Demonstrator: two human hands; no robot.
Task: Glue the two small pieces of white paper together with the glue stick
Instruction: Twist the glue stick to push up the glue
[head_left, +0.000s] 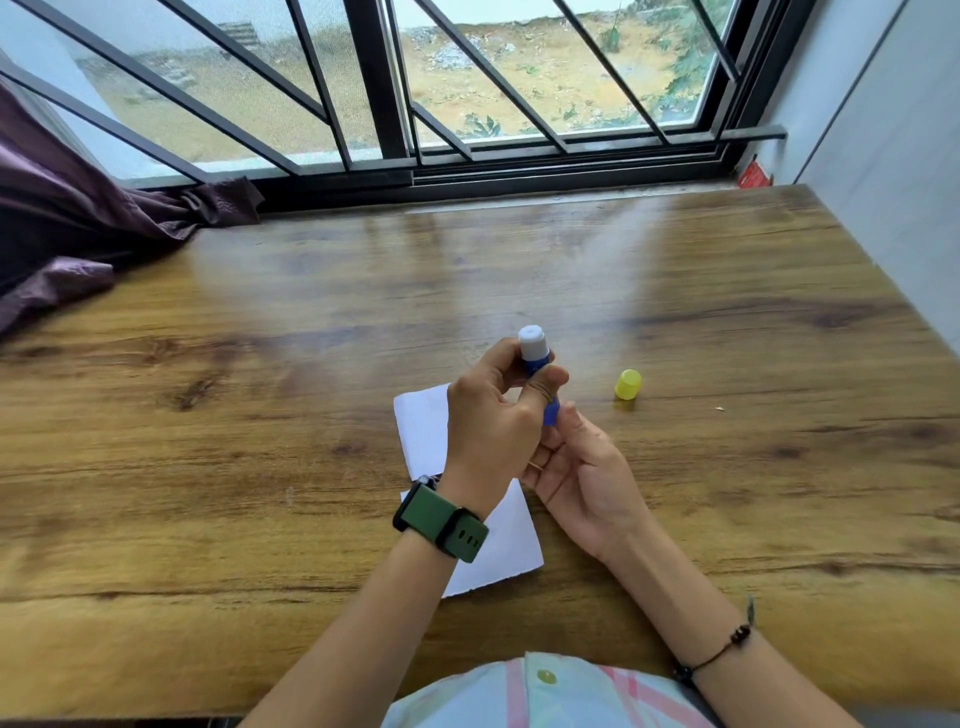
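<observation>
Left hand (493, 415) grips uncapped glue stick (535, 353); right hand (582, 467) pinches its base, above paper (423, 431)

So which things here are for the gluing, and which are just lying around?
For the gluing:
- glue stick, held by the left hand and right hand
- white paper on the table
- yellow cap, off the stick

Just lying about:
- purple curtain
- small red thing on the sill

2 papers (423, 431) on table (208, 415), glue stick (535, 353) held above them, cap (628, 384) to their right
</observation>
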